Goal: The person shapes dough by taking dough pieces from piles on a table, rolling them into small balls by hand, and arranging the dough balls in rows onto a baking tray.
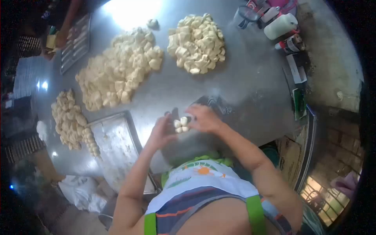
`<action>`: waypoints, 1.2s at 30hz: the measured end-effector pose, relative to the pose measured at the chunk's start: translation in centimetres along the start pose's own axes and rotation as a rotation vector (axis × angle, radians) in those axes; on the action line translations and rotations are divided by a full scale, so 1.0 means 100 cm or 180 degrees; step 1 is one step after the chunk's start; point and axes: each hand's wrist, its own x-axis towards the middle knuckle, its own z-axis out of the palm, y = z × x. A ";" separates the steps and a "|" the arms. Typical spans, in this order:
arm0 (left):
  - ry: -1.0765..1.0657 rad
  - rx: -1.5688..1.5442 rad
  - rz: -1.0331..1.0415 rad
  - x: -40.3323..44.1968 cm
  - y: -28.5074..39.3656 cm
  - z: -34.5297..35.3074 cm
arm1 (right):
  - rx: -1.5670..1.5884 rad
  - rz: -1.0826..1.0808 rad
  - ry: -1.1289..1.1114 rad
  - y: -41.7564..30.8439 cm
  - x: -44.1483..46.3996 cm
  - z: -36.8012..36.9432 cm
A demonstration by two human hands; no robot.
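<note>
Several small pale dough balls sit in a tight cluster on the metal table in front of my body. Just left of them is my left hand, its fingers apart and curved toward the cluster. On the other side my right hand is close to the balls, fingers spread and bent. Neither hand plainly holds anything. Beyond them lie a round heap of dough pieces and a longer, wider heap.
A metal tray overlaps the near left edge, beside another dough pile. Another person's hand is by a filled tray at upper left. A white bottle, clear jug and boxes line the right edge.
</note>
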 end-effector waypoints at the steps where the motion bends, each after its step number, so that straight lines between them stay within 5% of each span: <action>1: 0.0112 -0.0289 -0.0140 -0.002 0.002 -0.004 | -0.0113 -0.0149 0.0344 0.013 -0.002 0.003; 8: 0.0044 -0.0077 0.0010 0.005 -0.013 0.002 | -0.0546 -0.1018 0.0981 -0.005 0.006 0.045; 17: 0.0329 0.0211 0.0199 0.004 -0.015 0.015 | -0.1944 -0.1143 0.1230 -0.012 0.015 0.064; 20: 0.0325 0.0279 0.0114 0.003 -0.009 0.014 | -0.0927 -0.0972 0.2214 -0.024 -0.004 0.056; 24: 0.0251 0.0347 0.0237 -0.003 -0.013 0.009 | 0.0278 0.0206 0.2165 -0.014 -0.097 0.007; 29: 0.0372 0.0172 0.0207 -0.002 -0.028 0.007 | -0.0053 0.1424 0.0324 0.053 -0.262 0.006; 31: 0.0684 -0.0464 -0.0027 0.006 -0.032 0.008 | -0.1585 0.1974 -0.0413 0.061 -0.322 0.031; 32: 0.0646 -0.0459 -0.0007 0.016 -0.026 0.007 | -0.1570 0.2005 -0.0384 0.058 -0.326 0.030; 34: 0.0649 0.0280 0.0347 0.040 -0.002 0.001 | -0.0821 0.3165 -0.0566 0.043 -0.321 0.013; 36: 0.0647 0.0681 0.0687 0.077 0.029 0.001 | -0.0854 0.2933 -0.0239 0.044 -0.286 -0.010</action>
